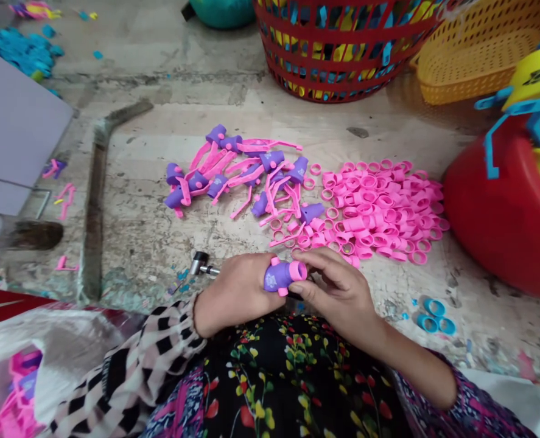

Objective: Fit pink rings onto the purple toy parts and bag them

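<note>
My left hand [237, 286] is closed around a small purple plastic barrel [274, 278] with pink knobs and a pale printed mark. A pink ring [298, 271] sits at the barrel's right end, pinched between the thumb and fingers of my right hand [343, 289]. Just beyond my hands lie several purple barrels with long pink arms [246, 167], heaped loosely on the floor. To their right spreads a pile of loose pink rings [383, 210]. A small tool with a black-tipped metal head [200, 263] lies by my left hand, its handle partly hidden.
A red basket [315, 73] of yellow and blue parts stands at the back, beside a yellow basket [470, 67]. At right is a red tub [502, 213]; blue rings [429, 322] lie nearer. An angled bar [94, 201] and white sack [69, 353] are left.
</note>
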Motion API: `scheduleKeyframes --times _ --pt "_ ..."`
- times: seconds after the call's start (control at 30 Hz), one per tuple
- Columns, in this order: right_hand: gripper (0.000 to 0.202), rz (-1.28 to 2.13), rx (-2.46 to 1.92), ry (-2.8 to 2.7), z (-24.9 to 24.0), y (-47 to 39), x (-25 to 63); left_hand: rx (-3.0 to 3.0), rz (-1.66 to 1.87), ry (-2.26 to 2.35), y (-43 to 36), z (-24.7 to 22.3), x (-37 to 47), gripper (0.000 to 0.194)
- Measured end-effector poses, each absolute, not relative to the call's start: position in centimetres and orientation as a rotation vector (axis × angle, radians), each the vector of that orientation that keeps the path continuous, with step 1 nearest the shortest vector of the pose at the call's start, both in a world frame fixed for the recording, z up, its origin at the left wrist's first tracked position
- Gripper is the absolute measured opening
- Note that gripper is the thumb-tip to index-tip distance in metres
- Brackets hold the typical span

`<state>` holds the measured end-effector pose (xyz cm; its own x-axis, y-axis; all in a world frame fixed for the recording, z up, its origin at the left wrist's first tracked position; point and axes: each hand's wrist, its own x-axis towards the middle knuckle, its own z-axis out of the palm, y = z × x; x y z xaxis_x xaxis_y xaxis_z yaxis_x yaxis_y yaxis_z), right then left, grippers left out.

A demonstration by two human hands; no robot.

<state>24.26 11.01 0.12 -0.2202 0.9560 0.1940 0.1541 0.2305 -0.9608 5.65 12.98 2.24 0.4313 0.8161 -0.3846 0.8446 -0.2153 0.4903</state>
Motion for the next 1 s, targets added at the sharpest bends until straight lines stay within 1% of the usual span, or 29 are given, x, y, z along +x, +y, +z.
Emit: scheduleKeyframes --times 0.13,0.53,0.63,0.8,1.0 --pt "0.039 1.034 -1.048 -1.661 0.5 10.9 24.2 1.944 0.025 1.3 12.9 1.9 5.4 0.02" --pt "0.031 1.069 -1.042 -1.687 0.8 10.7 24.6 1.962 0.095 1.257 12.8 1.6 5.5 0.019" --pt "0.032 1.078 -1.019 -1.713 0.8 10.7 24.8 1.983 0.099 1.234 12.7 1.7 5.5 0.02" --pt "0.036 0.997 -1.011 -1.848 1.0 10.7 25.2 2.016 0.085 1.211 12.8 1.8 5.4 0.023" --pt "0.033 0.934 -0.962 -1.967 1.3 10.7 25.2 2.095 0.079 1.191 12.8 1.7 5.2 0.025"
